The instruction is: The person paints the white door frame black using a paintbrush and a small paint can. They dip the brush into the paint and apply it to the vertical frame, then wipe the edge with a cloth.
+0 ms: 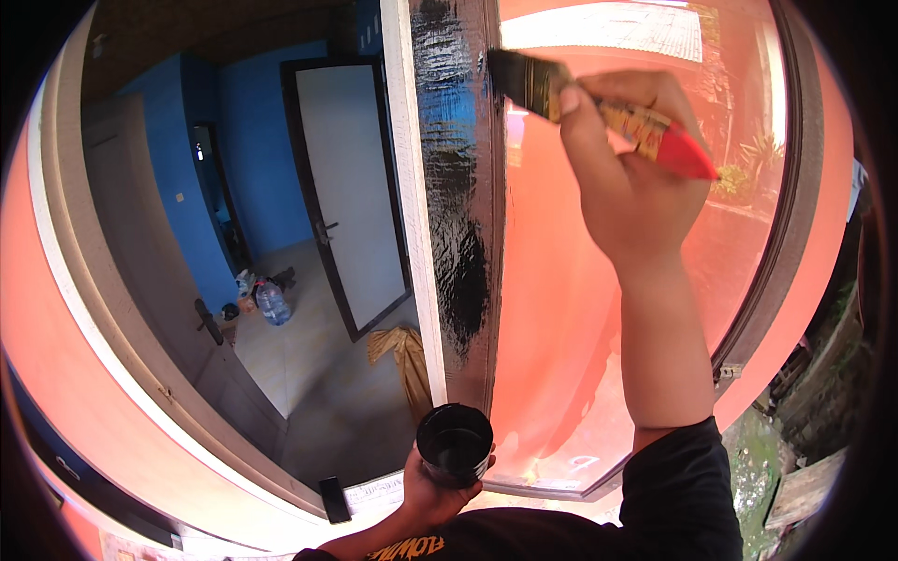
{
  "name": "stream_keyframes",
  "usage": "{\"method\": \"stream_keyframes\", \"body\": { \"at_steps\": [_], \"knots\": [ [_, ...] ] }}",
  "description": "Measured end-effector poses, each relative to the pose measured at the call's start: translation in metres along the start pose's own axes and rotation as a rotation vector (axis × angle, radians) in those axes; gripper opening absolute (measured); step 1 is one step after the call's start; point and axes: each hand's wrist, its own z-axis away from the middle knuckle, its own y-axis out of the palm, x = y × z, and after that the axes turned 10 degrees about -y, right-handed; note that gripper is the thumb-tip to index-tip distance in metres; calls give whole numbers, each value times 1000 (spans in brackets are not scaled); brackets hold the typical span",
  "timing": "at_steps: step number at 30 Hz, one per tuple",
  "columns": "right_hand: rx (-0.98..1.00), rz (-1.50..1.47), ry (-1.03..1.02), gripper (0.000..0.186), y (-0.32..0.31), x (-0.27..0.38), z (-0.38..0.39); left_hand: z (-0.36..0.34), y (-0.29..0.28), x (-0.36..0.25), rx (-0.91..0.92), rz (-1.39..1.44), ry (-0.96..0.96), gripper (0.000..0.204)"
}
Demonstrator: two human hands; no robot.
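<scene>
My right hand (645,178) is closed round the handle of a flat paintbrush (543,86), whose tip is red. Its dark bristles touch or nearly touch the right edge of an upright wooden post (472,187). Wet, glossy black paint covers much of that post in streaky patches, with brown wood showing below and along the edge. Low in front of me, my left hand (435,486) grips a small round can (455,445) from beneath and the side. The can is uncovered and dark inside; how much paint it holds I cannot tell.
Right of the post is a reflective window pane (561,309) in a dark frame. To the left, a doorway shows a blue room with a white door (346,187), a clear plastic bottle (272,304) and brown cloth (402,360). A phone (334,500) lies on the sill.
</scene>
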Motion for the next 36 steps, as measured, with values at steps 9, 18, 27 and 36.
{"method": "stream_keyframes", "body": {
  "at_steps": [9,18,27,36],
  "knots": [
    [117,-7,-3,11,-16,20,-8,-5,0,-15,-58,-59,-20,69],
    [84,91,67,12,-7,17,5,-3,-10,-22,72,-27,-72,82],
    [-60,-122,327,16,-32,18,5,-1,-10,-25,110,1,-91,84],
    [-108,-291,437,26,-23,-17,-35,3,-5,-16,18,3,-61,73]
  ]
}}
